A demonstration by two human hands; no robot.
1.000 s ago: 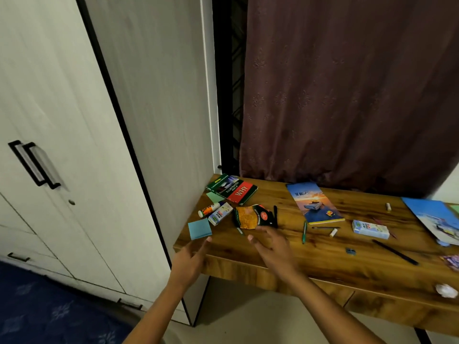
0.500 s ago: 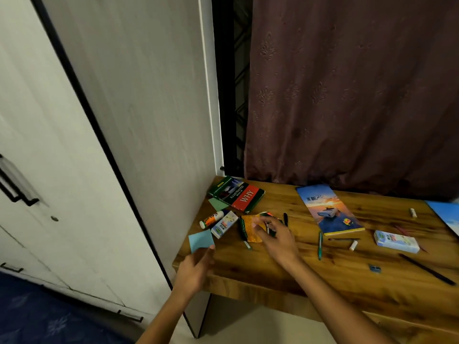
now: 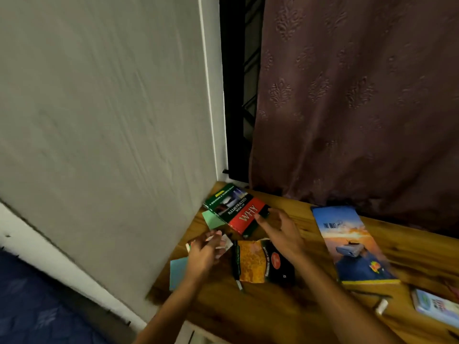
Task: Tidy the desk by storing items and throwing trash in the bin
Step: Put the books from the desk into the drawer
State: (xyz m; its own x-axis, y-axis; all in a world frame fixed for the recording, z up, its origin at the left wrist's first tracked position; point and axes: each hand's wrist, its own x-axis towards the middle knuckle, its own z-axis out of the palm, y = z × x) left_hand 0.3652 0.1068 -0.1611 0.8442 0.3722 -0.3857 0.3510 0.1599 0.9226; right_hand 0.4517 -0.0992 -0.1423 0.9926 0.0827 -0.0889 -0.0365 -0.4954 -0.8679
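Observation:
My left hand (image 3: 205, 253) lies over a small white box (image 3: 226, 244) and a marker at the desk's left edge. Its fingers curl onto them, and blur hides whether they grip. My right hand (image 3: 282, 232) hovers open, its fingertips at the near right edge of the green and red "WHY" book (image 3: 236, 209). An orange and black snack wrapper (image 3: 263, 261) lies just below that hand, with a pen (image 3: 237, 271) along its left side. A green sticky note (image 3: 211, 219) peeks from under the book. A blue sticky note (image 3: 176, 271) sits at the desk corner.
The wooden desk (image 3: 285, 311) abuts a pale wardrobe side (image 3: 111, 120) on the left and a brown curtain (image 3: 360, 95) behind. A blue booklet (image 3: 352, 247), a small white stub (image 3: 381, 306) and a light blue box (image 3: 434, 304) lie to the right.
The view has closed in on the desk's left corner. My left hand rose from the desk edge onto the small box and marker. My right hand moved from the wrapper up to the book.

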